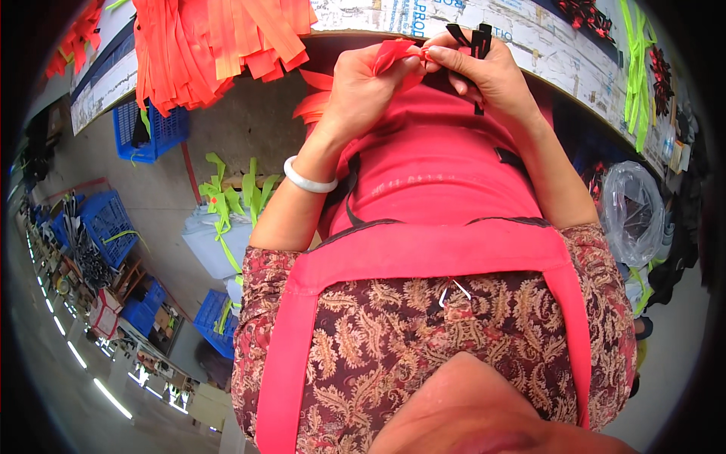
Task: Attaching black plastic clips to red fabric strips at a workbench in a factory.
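Observation:
My left hand [367, 79], with a white bangle [308, 178] on its wrist, pinches a folded red-orange ribbon strip [393, 54] at the table edge. My right hand [491, 72] grips the other end of the same strip, fingertips meeting the left hand's. Short black strips [473, 38] stick up between the right hand's fingers. More orange strips [314, 102] hang just below my left hand. Both hands work over my red apron [431, 174].
A big pile of orange ribbon strips [204, 45] lies on the paper-covered table [544, 45]. Neon green strips [639, 83] hang at the right. Blue crates [155, 132] stand on the floor at the left, and a clear plastic bag [635, 208] at the right.

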